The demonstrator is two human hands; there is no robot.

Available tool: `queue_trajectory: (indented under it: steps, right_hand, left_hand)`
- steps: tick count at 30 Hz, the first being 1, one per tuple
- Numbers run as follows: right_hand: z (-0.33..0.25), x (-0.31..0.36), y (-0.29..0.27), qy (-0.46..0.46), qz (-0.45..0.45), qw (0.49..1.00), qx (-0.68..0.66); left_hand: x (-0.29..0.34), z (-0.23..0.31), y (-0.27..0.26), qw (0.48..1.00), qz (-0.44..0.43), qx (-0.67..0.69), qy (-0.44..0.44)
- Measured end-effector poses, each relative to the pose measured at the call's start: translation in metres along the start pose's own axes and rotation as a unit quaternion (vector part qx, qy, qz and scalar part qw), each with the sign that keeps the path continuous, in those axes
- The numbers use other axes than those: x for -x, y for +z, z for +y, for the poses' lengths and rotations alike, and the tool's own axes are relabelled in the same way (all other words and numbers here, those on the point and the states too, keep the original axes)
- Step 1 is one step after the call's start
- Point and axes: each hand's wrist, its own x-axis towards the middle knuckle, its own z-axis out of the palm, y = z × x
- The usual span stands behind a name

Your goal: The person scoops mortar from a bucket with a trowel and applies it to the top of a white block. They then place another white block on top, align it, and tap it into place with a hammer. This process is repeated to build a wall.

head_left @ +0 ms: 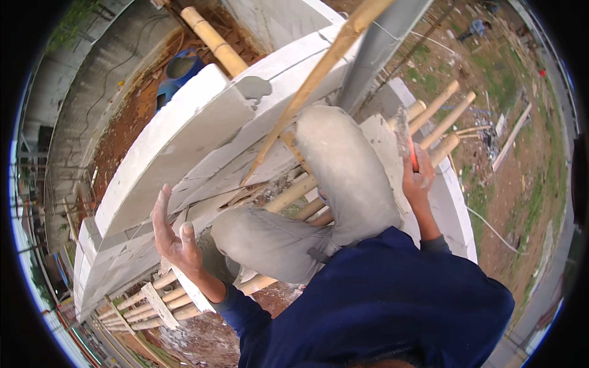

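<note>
My left hand (178, 245) is raised beside the pale block wall, its dusty fingers spread and thumb apart, holding nothing. A large white block (165, 144) stands on top of that wall, left of my knees. Wet grey mortar (253, 89) is smeared at the block's far end. My right hand (418, 178) is closed round the orange handle of a trowel (402, 129), whose narrow-looking blade is caked with grey and points away from me. The blade's full shape does not show. My bent knees, in grey trousers, lie between the two hands.
A bamboo pole (307, 86) slants across the wall before my knees. Bamboo scaffold poles (438, 116) jut out at the right, others (169, 300) at the lower left. A grey post (383, 52) rises ahead. Blue drums (183, 66) stand below, beyond the wall. Far right, a person (475, 29) bends over.
</note>
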Motion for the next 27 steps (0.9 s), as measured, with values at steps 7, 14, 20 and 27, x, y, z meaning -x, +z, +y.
queue_trajectory:
  steps: [7, 14, 20, 27]
  right_hand:
    - [0.136, 0.106, 0.078, 0.138, -0.154, 0.958, 0.197]
    - [0.214, 0.089, 0.108, 0.048, -0.161, 0.981, -0.100]
    - [-0.060, -0.123, 0.116, -0.191, -0.177, 0.923, -0.285]
    - [-0.241, -0.078, 0.136, -0.427, -0.502, 0.574, -0.486]
  left_hand:
    - [0.070, 0.002, 0.017, 0.985, -0.063, 0.054, -0.154]
    - [0.251, -0.024, -0.089, 0.802, 0.454, -0.082, -0.380]
    - [0.605, 0.038, -0.006, 0.457, 0.629, -0.197, -0.597]
    - [0.712, 0.022, 0.172, 0.418, 0.315, -0.176, -0.834]
